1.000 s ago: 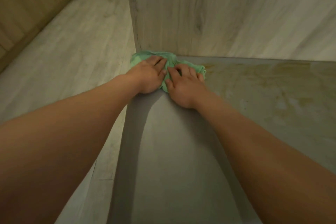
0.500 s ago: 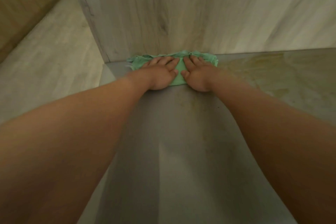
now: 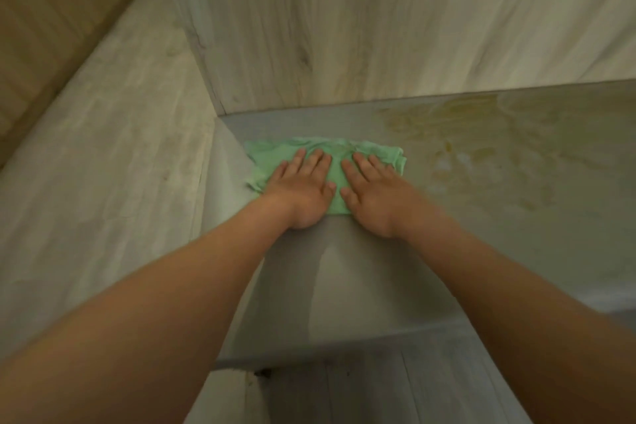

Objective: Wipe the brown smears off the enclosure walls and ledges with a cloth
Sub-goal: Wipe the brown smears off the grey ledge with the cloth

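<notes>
A crumpled green cloth (image 3: 320, 152) lies on the grey ledge (image 3: 347, 289), close to the ledge's left edge and a short way out from the back wall. My left hand (image 3: 300, 190) and my right hand (image 3: 375, 197) rest side by side on it. Both palms are flat, the fingers are spread and they press the cloth down. Brown smears (image 3: 464, 138) cover the ledge to the right of the cloth, up to the foot of the pale wood-grain wall (image 3: 378, 27).
The ledge drops off at its left edge to a pale wood-look floor (image 3: 103, 155). A tan panel (image 3: 51, 27) runs along the far left. The ledge's front edge (image 3: 344, 344) is near me, with more pale floor below.
Both hands have drawn the cloth back from the foot of the wall toward me along the ledge. The fingers now lie flatter and more spread.
</notes>
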`<state>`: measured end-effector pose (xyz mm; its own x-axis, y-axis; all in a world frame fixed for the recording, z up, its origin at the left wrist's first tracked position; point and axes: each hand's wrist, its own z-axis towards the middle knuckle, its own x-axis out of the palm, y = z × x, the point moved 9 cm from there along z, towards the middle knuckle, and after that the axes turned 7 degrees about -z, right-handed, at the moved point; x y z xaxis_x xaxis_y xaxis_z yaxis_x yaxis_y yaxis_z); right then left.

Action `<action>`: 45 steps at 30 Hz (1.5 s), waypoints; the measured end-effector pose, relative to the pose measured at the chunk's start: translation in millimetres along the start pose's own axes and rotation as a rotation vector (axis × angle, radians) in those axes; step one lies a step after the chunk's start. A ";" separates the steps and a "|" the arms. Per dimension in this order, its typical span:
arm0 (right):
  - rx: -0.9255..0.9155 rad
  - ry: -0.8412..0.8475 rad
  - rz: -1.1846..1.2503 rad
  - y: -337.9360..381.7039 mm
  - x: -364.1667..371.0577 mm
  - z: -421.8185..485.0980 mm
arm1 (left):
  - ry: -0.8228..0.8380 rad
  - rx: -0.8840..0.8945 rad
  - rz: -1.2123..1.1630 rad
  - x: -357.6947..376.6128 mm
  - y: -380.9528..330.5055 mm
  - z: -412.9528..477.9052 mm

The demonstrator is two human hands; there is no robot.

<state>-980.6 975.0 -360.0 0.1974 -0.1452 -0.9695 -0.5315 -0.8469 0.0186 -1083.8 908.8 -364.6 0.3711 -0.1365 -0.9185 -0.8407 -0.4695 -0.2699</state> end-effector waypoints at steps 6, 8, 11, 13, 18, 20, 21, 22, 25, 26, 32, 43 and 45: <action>0.023 0.107 0.048 13.1 5.2 -83.5 | 0.149 0.051 -0.139 26.6 -29.8 -83.4; 0.181 -0.012 0.065 19.4 -14.7 -81.5 | 0.117 0.025 -0.380 0.1 -22.2 -85.1; 0.395 -0.064 0.168 44.1 -20.0 -69.6 | -0.256 -0.084 -0.554 -64.2 27.9 -85.1; 0.441 -0.015 0.213 59.2 -1.4 -53.4 | -0.423 -0.139 -0.492 -81.2 63.8 -83.4; 0.439 -0.037 0.182 44.7 1.2 2.3 | -0.467 -0.305 -0.550 -40.6 117.9 -75.5; 0.409 -0.003 0.160 35.1 -4.6 30.6 | -0.512 -0.273 -0.511 -29.4 116.8 -76.2; 0.409 0.010 0.156 30.0 -7.6 43.6 | -0.528 -0.266 -0.492 -26.1 115.6 -76.2; 0.415 0.018 0.154 25.9 -10.3 55.3 | -0.529 -0.269 -0.485 -23.3 115.0 -76.3; 0.453 0.039 0.146 20.5 -18.4 91.0 | -0.532 -0.265 -0.408 -16.0 118.0 -72.2; 0.476 0.043 0.153 18.4 -21.7 100.7 | -0.537 -0.257 -0.385 -14.7 116.8 -71.4; 0.564 0.039 0.191 18.9 -38.7 147.6 | -0.543 -0.251 -0.502 -12.0 121.3 -69.6; 0.247 -0.031 0.060 54.3 -5.1 37.1 | -0.456 -0.267 -0.515 -18.6 122.7 -65.6; 0.201 -0.022 0.050 56.8 2.1 -2.6 | -0.429 -0.253 -0.476 -20.5 122.5 -65.2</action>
<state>-1008.3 925.2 -360.4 0.1497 -0.1712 -0.9738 -0.6941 -0.7196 0.0198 -1168.7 797.2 -359.9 0.4446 0.4682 -0.7636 -0.4873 -0.5889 -0.6448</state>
